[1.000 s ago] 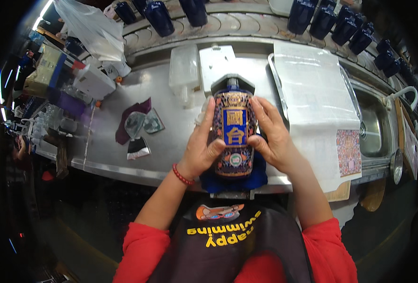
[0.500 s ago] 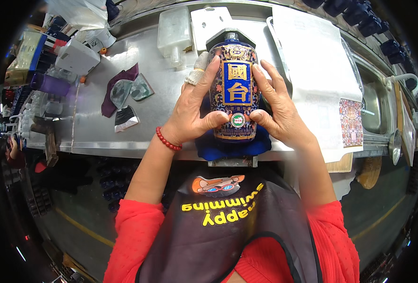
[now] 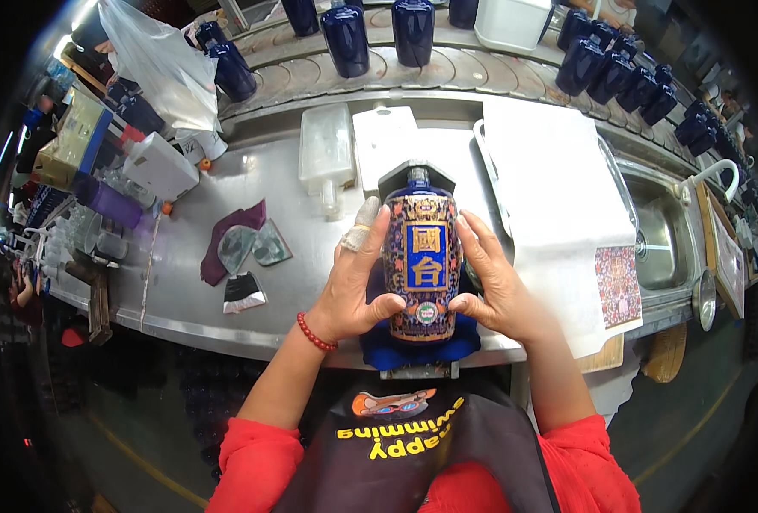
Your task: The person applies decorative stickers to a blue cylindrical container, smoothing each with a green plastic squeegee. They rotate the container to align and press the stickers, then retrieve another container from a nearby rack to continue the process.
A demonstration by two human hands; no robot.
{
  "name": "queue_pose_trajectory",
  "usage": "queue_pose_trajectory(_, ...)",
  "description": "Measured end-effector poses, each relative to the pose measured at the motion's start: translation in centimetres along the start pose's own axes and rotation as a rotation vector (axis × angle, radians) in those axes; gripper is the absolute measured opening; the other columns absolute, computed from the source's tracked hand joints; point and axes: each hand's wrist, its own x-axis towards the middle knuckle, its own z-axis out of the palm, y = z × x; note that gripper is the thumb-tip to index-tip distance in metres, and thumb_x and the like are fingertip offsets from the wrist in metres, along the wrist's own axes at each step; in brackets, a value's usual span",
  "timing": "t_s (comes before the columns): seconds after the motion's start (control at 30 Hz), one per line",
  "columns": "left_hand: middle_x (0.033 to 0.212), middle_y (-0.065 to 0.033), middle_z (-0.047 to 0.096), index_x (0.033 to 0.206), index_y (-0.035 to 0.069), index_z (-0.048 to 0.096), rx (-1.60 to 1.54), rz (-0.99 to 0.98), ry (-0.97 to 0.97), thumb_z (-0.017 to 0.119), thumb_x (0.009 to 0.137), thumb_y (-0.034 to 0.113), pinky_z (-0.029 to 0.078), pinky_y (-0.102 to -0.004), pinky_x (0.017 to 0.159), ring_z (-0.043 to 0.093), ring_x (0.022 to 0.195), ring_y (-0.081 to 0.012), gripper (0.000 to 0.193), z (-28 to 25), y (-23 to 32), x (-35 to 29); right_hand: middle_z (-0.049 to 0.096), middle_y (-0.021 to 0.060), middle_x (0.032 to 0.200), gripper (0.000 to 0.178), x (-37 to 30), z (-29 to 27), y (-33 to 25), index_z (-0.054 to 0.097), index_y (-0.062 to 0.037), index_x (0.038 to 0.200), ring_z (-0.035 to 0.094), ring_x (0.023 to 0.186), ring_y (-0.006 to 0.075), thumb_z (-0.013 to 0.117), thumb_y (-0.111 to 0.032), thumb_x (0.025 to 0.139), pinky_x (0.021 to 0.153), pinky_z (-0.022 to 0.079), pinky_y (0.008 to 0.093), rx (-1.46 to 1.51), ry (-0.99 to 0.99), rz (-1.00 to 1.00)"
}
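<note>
You have the patterned bottle (image 3: 422,256) just right of the frame's centre, its neck toward the top edge. Your left hand (image 3: 349,286) and right hand (image 3: 499,291) are clamped on it from either side, fingers along its flanks and both thumbs on the lower front. A pale wrapping (image 3: 356,238) covers part of one left finger. Blue cloth (image 3: 379,350) shows below the bottle; whether the two touch is hard to tell from above. On the metal surface (image 3: 191,303), purple fabric (image 3: 223,248) lies left of centre, a clear container (image 3: 326,145) above centre, and white sheets (image 3: 559,171) to the right.
</note>
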Motion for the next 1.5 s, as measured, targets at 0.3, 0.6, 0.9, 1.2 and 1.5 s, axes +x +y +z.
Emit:
queue_pose_trajectory(0.3, 0.16, -0.0278, 0.03, 0.161, 0.004, 0.021, -0.008, -0.029, -0.004, 0.055, 0.09, 0.072, 0.017, -0.0506, 0.12, 0.029, 0.149, -0.0426, 0.104, 0.2, 0.1, 0.0, 0.019, 0.0262, 0.162, 0.091, 0.4, -0.2, -0.3, 0.027, -0.0119, 0.161, 0.044, 0.136, 0.0442, 0.073, -0.044, 0.09, 0.112, 0.041, 0.0491, -0.039, -0.058, 0.073)
queue_pose_trajectory(0.6, 0.159, -0.0265, 0.034, 0.161, 0.002, 0.02, 0.014, -0.02, -0.014, 0.055, 0.09, 0.071, 0.019, -0.0501, 0.119, 0.033, 0.146, -0.0416, 0.105, 0.0, 0.2, 0.1, 0.021, 0.0268, 0.161, 0.088, 0.8, -0.4, 0.0, 0.026, -0.0132, 0.161, 0.03, 0.147, 0.0466, 0.068, -0.048, 0.093, 0.117, 0.035, 0.0489, 0.014, -0.017, 0.039)
queue_pose_trajectory(0.9, 0.159, -0.0264, 0.034, 0.161, 0.001, 0.019, 0.028, -0.025, 0.031, 0.054, 0.09, 0.073, 0.018, -0.0506, 0.119, 0.033, 0.147, -0.0412, 0.107, -0.2, 0.2, 0.2, 0.023, 0.0262, 0.161, 0.084, 1.3, -0.6, 0.1, 0.025, -0.0136, 0.161, 0.031, 0.147, 0.0449, 0.063, -0.049, 0.096, 0.117, 0.034, 0.0475, 0.045, 0.006, 0.04)
queue_pose_trajectory(1.2, 0.16, -0.0253, 0.032, 0.162, 0.005, 0.018, 0.059, -0.013, -0.05, 0.054, 0.084, 0.081, 0.014, -0.0504, 0.12, 0.029, 0.149, -0.0406, 0.115, -0.9, -0.5, 0.0, 0.027, 0.0279, 0.159, 0.095, 0.7, -0.9, 1.1, 0.028, -0.0134, 0.161, 0.036, 0.144, 0.0463, 0.074, -0.051, 0.087, 0.115, 0.037, 0.046, 0.072, -0.029, -0.016)
queue_pose_trajectory(1.5, 0.165, -0.0205, 0.027, 0.164, 0.011, 0.014, 0.1, 0.089, -0.148, 0.063, 0.078, 0.08, 0.011, -0.0526, 0.12, 0.027, 0.151, -0.0371, 0.121, -1.0, -1.2, 0.0, 0.023, 0.0218, 0.163, 0.126, -0.1, -0.9, 0.7, 0.021, -0.0123, 0.162, 0.025, 0.151, 0.0403, 0.084, -0.064, 0.066, 0.122, 0.027, 0.0477, 0.008, -0.127, 0.055)
